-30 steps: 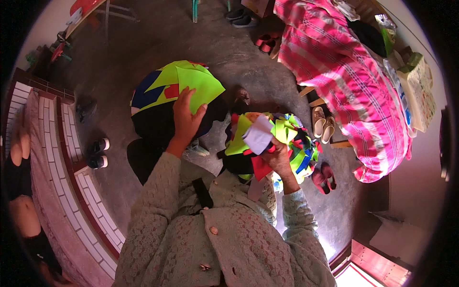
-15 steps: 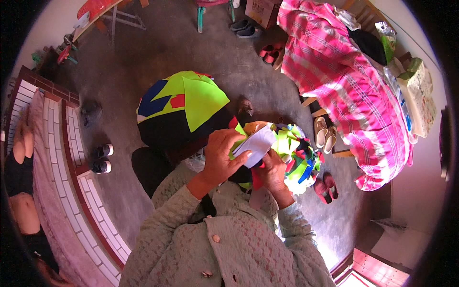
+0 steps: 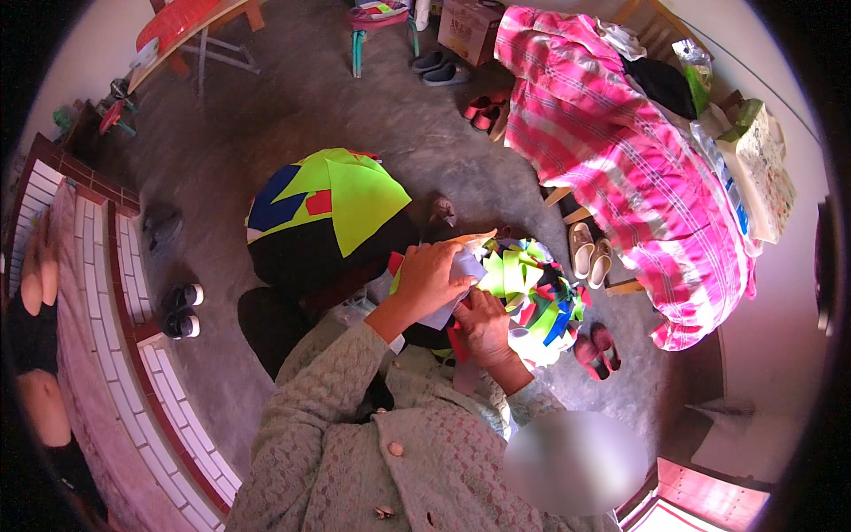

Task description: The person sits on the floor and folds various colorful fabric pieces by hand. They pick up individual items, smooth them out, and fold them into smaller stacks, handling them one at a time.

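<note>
A pale lavender piece of cloth is gripped between my two hands above my lap. My left hand pinches it from above, thumb pointing right. Just below and to the right, my right hand has its fingers curled at the cloth's edge; whatever else they grip is hidden. Behind my right hand is a bushy bundle of cloth strips in neon yellow, blue, red, green and white. Ahead and to the left lies a big heap of cloth pieces, neon yellow with blue, red and black.
A pink plaid cloth covers furniture on the right, with beige shoes and dark red shoes beside it. Black shoes stand by the white-tiled ledge, where another person's legs show. A small stool is at the back.
My hands have drawn closer together, and the cloth has turned from lying flat and bright to a steeper, partly covered position. The whole view has shifted slightly.
</note>
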Demonstrator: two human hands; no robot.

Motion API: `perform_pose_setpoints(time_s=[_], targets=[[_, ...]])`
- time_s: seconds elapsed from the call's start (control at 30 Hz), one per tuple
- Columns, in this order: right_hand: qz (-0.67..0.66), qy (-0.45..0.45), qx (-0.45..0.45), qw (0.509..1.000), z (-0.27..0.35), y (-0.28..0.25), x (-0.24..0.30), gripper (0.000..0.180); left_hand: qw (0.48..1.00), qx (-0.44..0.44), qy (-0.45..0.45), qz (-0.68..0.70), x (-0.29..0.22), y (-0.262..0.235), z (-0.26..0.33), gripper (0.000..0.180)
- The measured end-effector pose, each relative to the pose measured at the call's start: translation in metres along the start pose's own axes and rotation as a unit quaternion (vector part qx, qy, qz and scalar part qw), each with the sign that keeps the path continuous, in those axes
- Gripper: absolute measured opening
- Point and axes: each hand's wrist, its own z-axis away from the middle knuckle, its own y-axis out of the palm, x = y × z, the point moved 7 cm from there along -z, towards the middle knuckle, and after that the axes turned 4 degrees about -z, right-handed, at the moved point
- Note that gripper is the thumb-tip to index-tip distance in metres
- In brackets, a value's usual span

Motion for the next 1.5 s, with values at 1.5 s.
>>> perform_pose_setpoints(time_s=[1.5], targets=[[-0.085, 0.069, 0.037, 0.993, -0.001, -0.01, -0.007, 0.057, 0.802, -0.158, -0.228, 0.529, 0.067, -0.105, 0.105, 0.013]])
